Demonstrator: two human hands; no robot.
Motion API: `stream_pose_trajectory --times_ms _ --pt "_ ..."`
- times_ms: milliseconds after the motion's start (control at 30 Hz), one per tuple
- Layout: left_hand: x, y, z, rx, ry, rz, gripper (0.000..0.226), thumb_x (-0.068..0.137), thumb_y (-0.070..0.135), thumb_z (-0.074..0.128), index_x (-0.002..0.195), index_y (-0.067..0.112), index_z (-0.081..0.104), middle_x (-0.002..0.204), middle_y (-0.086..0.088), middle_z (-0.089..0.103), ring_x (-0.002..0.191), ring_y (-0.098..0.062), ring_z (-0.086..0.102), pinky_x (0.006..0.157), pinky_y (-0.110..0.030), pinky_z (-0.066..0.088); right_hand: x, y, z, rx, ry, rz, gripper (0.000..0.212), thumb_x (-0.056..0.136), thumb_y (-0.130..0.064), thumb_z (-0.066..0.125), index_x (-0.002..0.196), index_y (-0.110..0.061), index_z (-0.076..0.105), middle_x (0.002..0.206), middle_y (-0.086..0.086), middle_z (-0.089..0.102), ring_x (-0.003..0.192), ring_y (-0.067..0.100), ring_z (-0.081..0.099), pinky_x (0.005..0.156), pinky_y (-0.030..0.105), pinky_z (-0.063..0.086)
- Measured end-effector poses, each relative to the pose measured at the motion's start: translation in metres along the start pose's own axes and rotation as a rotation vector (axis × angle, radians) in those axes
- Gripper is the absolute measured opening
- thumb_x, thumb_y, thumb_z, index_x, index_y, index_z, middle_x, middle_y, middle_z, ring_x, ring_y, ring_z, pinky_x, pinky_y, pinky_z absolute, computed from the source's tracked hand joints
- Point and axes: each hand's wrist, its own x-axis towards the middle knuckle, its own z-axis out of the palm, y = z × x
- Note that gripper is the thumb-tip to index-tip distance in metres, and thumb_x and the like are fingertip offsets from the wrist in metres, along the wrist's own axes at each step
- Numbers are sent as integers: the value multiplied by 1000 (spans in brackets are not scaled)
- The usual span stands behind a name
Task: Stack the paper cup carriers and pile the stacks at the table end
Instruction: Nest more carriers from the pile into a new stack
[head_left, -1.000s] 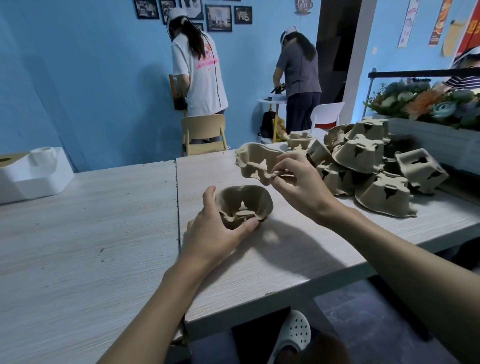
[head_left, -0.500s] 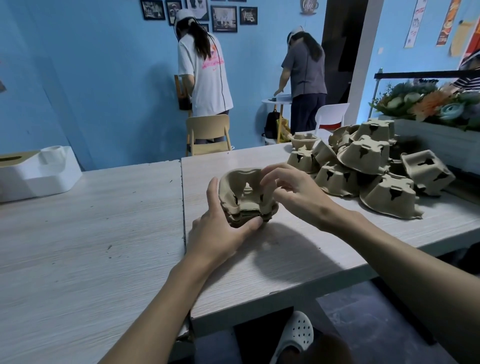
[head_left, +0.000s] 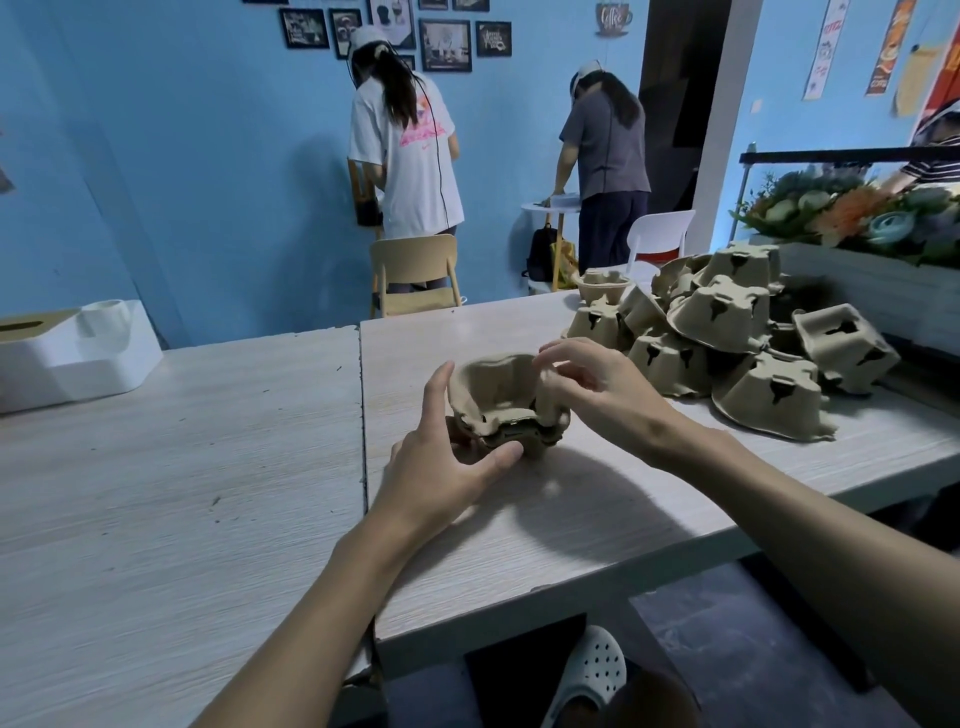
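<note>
Two brown pulp cup carriers (head_left: 501, 402) sit nested, open side up, on the pale wooden table (head_left: 597, 519) in front of me. My left hand (head_left: 444, 467) cups the small stack from the near left, thumb against its front and index finger up along its left wall. My right hand (head_left: 592, 382) hovers over the stack's right rim with bent fingers; the fingertips touch or nearly touch the upper carrier's edge. A loose heap of several upside-down carriers (head_left: 727, 332) lies on the right part of the table.
A white box with a cup (head_left: 78, 345) stands at the table's far left. A planter with artificial flowers (head_left: 857, 218) borders the table on the right. Behind the table are a wooden chair (head_left: 415, 273) and two people facing the wall.
My right hand carried a carrier from above the table down onto the one my left hand holds. The two now sit nested, and my right fingers have loosened on the rim.
</note>
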Motion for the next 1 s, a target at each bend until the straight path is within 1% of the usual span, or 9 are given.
stream_pose_trajectory --times_ms 67,133,300,400,467,667,833,900,1000 --pt "0 -1 0 13 0 -10 103 59 78 69 142 64 9 119 5 68 114 -19 64 104 -49 47 0 -1 3 -62 -1 -13 19 90 -14 59 106 -18 68 110 -7 60 96 6 60 77 7 42" --pt "1 -2 1 16 -5 -1 99 60 78 68 141 63 13 115 7 69 112 -19 64 103 -48 48 0 -2 5 -89 0 -19 21 89 -13 59 108 -17 67 109 -7 61 101 6 57 81 7 40" --pt "3 -5 1 75 -10 33 73 65 79 59 131 60 35 117 16 64 117 -20 60 103 -48 47 0 10 -2 -145 27 -15 23 94 -22 58 115 -18 64 121 -4 58 112 10 55 95 30 44" --pt "5 -8 1 90 -10 41 71 68 82 54 132 53 43 117 13 66 114 -18 61 101 -47 48 3 26 -14 -256 130 -8 27 93 -21 60 118 -13 64 121 3 59 115 18 53 99 37 43" --pt "6 -9 2 97 -30 40 74 69 81 53 136 52 43 120 13 66 118 -18 60 105 -47 46 5 37 -23 -355 208 -5 30 91 -23 63 120 -13 63 119 5 59 114 21 51 100 43 41" --pt "5 1 3 247 -107 67 79 78 72 47 150 48 28 135 9 60 127 -19 53 116 -45 31 10 66 -53 -700 456 32 39 85 -21 69 122 -12 61 121 13 55 114 31 45 92 45 34" --pt "3 4 2 274 -130 83 76 79 71 46 149 52 24 136 11 59 124 -17 52 114 -40 28 10 89 -70 -954 473 115 24 86 -18 66 109 -9 66 104 15 58 98 33 50 83 43 33" --pt "4 3 2 269 -128 83 76 79 71 47 149 53 25 134 11 60 123 -16 53 114 -41 30 10 96 -74 -1017 473 177 24 87 -20 64 109 -9 65 103 16 59 97 34 50 83 44 33" --pt "4 4 2 281 -130 86 76 79 70 47 150 51 25 136 10 58 123 -17 53 114 -42 31 11 102 -77 -1077 493 227 22 87 -10 59 107 -8 65 103 17 58 96 36 50 83 45 33"
